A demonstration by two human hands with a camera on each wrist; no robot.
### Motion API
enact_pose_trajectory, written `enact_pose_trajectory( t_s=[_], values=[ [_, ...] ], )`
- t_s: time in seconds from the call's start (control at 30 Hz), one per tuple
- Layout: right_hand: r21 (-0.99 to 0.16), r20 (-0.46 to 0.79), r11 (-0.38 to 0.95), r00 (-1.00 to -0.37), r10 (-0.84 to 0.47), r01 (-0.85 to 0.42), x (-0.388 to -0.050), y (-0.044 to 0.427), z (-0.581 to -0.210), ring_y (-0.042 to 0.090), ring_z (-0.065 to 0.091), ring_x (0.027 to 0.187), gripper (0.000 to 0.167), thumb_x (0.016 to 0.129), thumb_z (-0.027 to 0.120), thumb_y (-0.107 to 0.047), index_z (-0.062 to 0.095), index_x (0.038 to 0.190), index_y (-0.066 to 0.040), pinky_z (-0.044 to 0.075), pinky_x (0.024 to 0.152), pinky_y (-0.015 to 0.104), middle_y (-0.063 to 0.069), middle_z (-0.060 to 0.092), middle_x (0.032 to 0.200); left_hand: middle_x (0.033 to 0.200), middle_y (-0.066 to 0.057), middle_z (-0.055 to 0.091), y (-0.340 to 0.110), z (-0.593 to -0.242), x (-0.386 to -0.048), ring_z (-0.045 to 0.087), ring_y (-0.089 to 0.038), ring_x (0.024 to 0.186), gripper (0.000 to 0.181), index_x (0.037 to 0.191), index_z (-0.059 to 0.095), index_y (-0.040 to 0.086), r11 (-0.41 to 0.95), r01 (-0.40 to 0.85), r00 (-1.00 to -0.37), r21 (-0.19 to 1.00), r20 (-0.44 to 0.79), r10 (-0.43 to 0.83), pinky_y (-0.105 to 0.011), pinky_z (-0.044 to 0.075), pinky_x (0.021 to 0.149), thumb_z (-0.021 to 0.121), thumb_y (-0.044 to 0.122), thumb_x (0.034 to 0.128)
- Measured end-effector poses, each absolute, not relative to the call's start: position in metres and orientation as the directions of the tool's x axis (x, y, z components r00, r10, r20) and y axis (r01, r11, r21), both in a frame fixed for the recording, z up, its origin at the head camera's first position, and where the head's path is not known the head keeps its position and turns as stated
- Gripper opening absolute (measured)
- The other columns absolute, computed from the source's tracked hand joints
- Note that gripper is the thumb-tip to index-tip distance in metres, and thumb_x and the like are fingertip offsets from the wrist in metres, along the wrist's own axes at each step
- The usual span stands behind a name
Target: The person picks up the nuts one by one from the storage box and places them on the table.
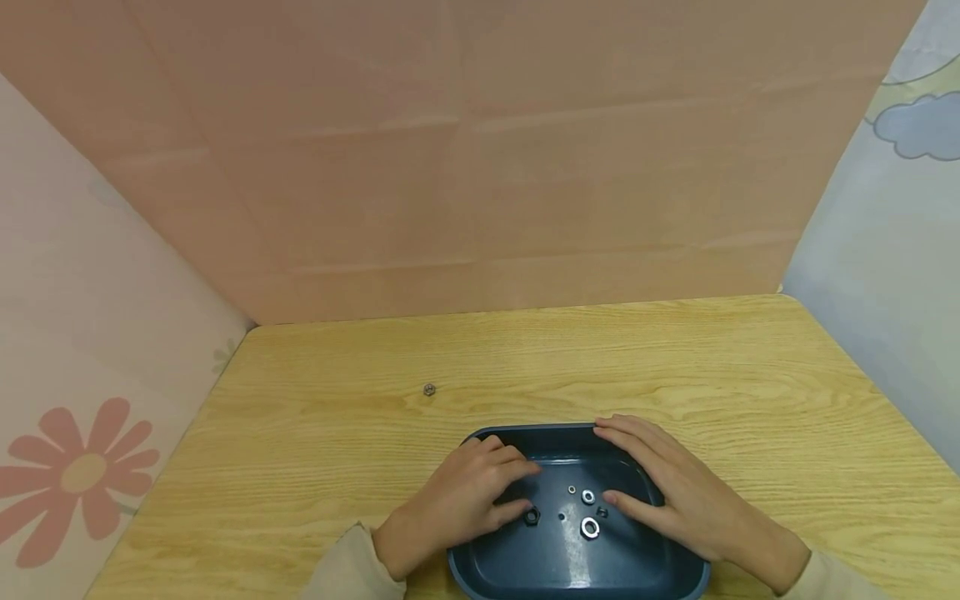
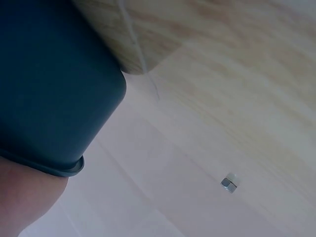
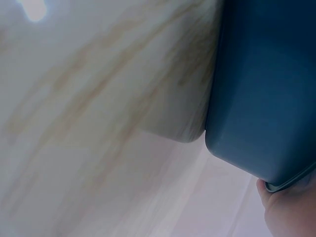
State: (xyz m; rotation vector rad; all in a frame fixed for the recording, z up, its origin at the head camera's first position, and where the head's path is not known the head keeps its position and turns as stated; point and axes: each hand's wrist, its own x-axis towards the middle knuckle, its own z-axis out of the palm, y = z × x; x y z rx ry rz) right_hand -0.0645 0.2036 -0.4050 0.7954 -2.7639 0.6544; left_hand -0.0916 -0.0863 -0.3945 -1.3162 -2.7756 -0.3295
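Observation:
A dark blue tray (image 1: 577, 575) stands on the table with several nuts of different sizes in it. My left hand (image 1: 480, 487) reaches over its left rim, fingers bent loosely, the thumb tip next to a black hex nut (image 1: 532, 517). Across the right rim lies my right hand (image 1: 667, 483), its long fingers stretched along the back corner and its thumb inside, near a silver nut (image 1: 588, 497) and a small dark nut (image 1: 602, 512). A larger silver nut (image 1: 590, 527) lies just in front of these. Neither hand visibly holds a nut. Both wrist views show mainly the tray's outer wall (image 2: 54, 84).
One metal nut (image 1: 429, 389) sits on the wood-grain table (image 1: 330, 433) behind the tray, to its left; the left wrist view shows this nut (image 2: 228, 184) too. A brown panel (image 1: 480, 167) rises at the table's back, with patterned sheets on both sides.

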Motion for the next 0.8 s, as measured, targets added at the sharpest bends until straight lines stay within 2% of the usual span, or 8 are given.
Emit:
enact_pose_trajectory(
  t_s=[0.47,0.63,0.8],
  values=[
    [-0.375,0.315,0.740,-0.828,-0.464,-0.558,-0.0652,0.2039,-0.4049,0.015,0.044,0.134,0.067,0.086,0.075,-0.038,0.048,0.145,-0.025,0.021,0.108,0.007,-0.007,0.046,0.148,0.108,0.015,0.070,-0.0845,-0.3965,-0.0901,0.057,-0.006,0.093,0.036,0.116,0.073,0.029,0.614,0.785,-0.619,0.075,0.134,0.774,-0.021,0.044,0.077,0.072,0.050,0.0865],
    [-0.370,0.304,0.751,-0.835,-0.459,-0.547,-0.0649,0.2041,-0.4042,0.014,0.044,0.134,0.066,0.087,0.074,-0.040,0.047,0.146,-0.026,0.027,0.108,0.012,-0.010,0.045,0.148,0.105,0.016,0.070,-0.0833,-0.3950,-0.0905,0.057,-0.005,0.091,0.037,0.115,0.073,0.032,0.612,0.790,-0.612,0.035,0.102,0.784,-0.021,0.044,0.077,0.071,0.054,0.0853],
    [-0.364,0.291,0.760,-0.841,-0.456,-0.538,-0.0650,0.2039,-0.4038,0.014,0.044,0.134,0.065,0.088,0.073,-0.041,0.047,0.146,-0.027,0.036,0.105,0.025,-0.009,0.045,0.149,0.104,0.016,0.070,-0.0824,-0.3949,-0.0913,0.057,-0.006,0.089,0.036,0.114,0.073,0.036,0.598,0.802,-0.596,0.006,0.080,0.799,-0.022,0.044,0.075,0.072,0.055,0.0836]
  ],
)
